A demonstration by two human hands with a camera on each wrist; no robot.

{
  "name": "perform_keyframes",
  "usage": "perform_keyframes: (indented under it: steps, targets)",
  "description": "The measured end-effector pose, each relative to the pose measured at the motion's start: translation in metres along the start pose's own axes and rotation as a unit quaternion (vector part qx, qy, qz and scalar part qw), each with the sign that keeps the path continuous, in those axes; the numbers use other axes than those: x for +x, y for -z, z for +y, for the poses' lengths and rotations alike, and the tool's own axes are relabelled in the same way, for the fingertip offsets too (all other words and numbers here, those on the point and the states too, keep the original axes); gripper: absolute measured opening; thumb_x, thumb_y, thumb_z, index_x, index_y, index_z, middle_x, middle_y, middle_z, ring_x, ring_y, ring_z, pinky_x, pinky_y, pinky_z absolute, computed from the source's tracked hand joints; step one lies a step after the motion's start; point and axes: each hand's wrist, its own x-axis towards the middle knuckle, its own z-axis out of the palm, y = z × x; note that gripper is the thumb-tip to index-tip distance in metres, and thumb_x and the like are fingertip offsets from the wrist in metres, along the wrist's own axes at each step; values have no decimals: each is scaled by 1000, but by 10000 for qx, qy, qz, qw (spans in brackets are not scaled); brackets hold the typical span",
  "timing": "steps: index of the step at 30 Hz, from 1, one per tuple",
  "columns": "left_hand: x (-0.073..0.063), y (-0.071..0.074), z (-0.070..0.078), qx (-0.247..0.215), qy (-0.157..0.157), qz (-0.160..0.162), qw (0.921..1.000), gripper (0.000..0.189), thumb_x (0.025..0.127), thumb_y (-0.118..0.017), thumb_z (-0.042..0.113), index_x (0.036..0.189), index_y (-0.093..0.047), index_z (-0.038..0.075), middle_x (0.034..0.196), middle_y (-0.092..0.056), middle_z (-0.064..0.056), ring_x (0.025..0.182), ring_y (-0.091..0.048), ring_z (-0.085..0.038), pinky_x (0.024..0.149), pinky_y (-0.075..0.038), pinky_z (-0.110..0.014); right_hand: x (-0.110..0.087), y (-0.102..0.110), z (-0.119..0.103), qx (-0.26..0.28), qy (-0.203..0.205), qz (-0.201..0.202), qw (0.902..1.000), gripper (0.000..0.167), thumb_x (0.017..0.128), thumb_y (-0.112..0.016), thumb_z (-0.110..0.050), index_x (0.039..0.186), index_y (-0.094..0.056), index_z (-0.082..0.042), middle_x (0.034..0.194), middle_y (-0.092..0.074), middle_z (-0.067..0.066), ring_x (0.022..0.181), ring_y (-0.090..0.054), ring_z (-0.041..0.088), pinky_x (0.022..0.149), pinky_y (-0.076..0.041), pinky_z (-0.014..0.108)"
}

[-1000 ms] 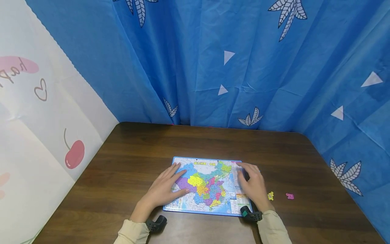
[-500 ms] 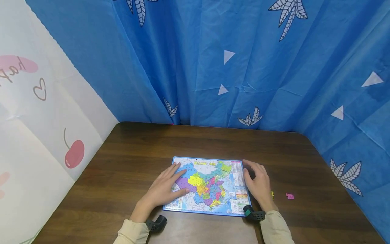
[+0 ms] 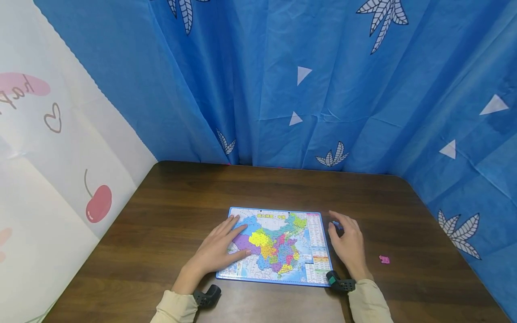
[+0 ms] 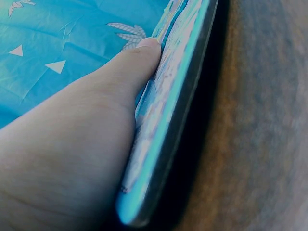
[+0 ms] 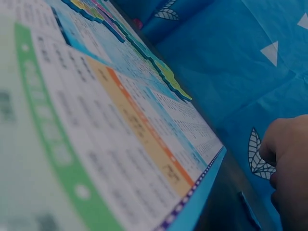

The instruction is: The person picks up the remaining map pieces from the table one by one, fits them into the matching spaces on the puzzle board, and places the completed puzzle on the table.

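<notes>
A map puzzle board [image 3: 266, 224] with colourful map pieces lies flat on the table. My left hand [image 3: 218, 249] rests on its left side with spread fingers; in the left wrist view the thumb [image 4: 139, 57] lies along the board's surface. Just off the board's right edge, my right hand [image 3: 348, 244] hovers with loosely bent fingers. Between its thumb and index finger, a small blue puzzle piece [image 3: 337, 225] shows on the table. The right wrist view has that blue piece [image 5: 250, 211] below the fingers, apart from them.
A pink puzzle piece [image 3: 384, 259] lies on the brown table [image 3: 194, 188] to the right of my right hand. Blue curtain [image 3: 274, 89] hangs behind the table, and white printed cloth [image 3: 68, 148] hangs on the left.
My right hand has moved right, from over the board's right edge to beside it. It now covers the yellow piece, and the blue piece has come into view. The left hand stays still.
</notes>
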Motion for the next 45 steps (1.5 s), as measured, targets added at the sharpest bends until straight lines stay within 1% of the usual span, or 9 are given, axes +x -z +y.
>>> perform_keyframes:
  steps: [7,17,26,35,45]
  targets:
    - [0,1,0,22,-20,8,10000,80,91,-61,70,157,-45,28,172,-23,-2,160,-16,-28,125,-22,-59,0,2,3,-85,-75,4,9999,37,95,-66,-2,133,-66,-5,130,-67,20,124,-55,40,101,-47,63]
    - [0,1,0,33,-13,11,10000,80,91,-61,69,157,-45,28,172,-23,-2,160,-16,-27,126,-22,-58,1,5,6,-198,-292,-157,9993,43,93,-63,3,135,-64,-4,135,-64,22,128,-52,43,105,-44,64]
    - [1,-1,0,42,7,15,10000,80,90,-61,70,157,-46,28,172,-24,-2,160,-16,-27,125,-22,-59,2,6,10,-311,-495,-244,9980,43,94,-63,1,136,-63,-3,138,-62,24,131,-50,45,107,-42,66]
    - [1,-2,-1,34,29,18,10000,81,90,-60,71,157,-46,29,172,-23,-1,160,-16,-27,126,-22,-59,3,7,10,-388,-734,-374,9958,43,94,-62,-1,138,-62,-2,139,-61,25,131,-49,45,108,-41,64]
    - [1,-1,-1,7,25,7,10000,81,90,-61,71,157,-45,29,172,-23,-1,160,-16,-27,126,-21,-58,3,8,10,-407,-773,-457,9951,44,94,-62,-2,138,-61,-1,137,-61,26,128,-51,47,106,-42,64]
